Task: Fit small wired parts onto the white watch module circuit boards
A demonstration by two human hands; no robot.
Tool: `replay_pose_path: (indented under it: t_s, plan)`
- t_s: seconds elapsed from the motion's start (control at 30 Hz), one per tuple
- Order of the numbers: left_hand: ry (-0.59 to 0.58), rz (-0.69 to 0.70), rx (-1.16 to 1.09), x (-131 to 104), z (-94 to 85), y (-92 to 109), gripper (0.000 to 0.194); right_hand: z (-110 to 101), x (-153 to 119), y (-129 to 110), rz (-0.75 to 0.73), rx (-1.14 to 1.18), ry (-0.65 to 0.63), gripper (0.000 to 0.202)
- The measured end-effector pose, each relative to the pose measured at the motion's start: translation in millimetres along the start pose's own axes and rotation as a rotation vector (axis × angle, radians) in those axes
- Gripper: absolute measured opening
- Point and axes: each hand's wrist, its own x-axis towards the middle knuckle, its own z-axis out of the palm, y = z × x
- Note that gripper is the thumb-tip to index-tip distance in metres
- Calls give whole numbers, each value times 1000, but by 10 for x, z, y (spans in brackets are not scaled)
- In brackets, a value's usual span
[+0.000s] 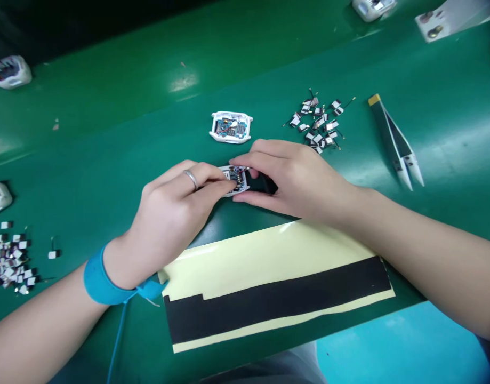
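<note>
A white watch case [240, 184] with its circuit board showing lies between my hands, just above the table. My right hand [296, 173] grips its edges between thumb and fingers, on the right side. From the left, my left hand [178, 205] closes over the other end, its thumb tip pressed on the board; its fingers hide that part of the case. A ring [191, 180] is on a left finger and a blue wrist strap [104, 280] circles the left wrist. Another open white watch case [231, 128] lies face up just beyond.
Small parts with short wires [319, 125] lie scattered behind my right hand, with tweezers [396, 141] farther right. A yellow sheet with a black strip [276, 298] lies in front. More small parts [13, 256] are heaped at left. White cases [10, 72] stand near the edges.
</note>
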Motion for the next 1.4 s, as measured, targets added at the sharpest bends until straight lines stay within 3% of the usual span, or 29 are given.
replay_pose_path:
  t_s: [0.8, 1.4]
  plan:
    - [-42, -7, 63, -9, 19, 21, 14, -14, 24, -9, 35, -61, -71, 35]
    - [0, 36, 67, -10, 18, 19, 12, -32, 14, -7, 39, -46, -78, 30]
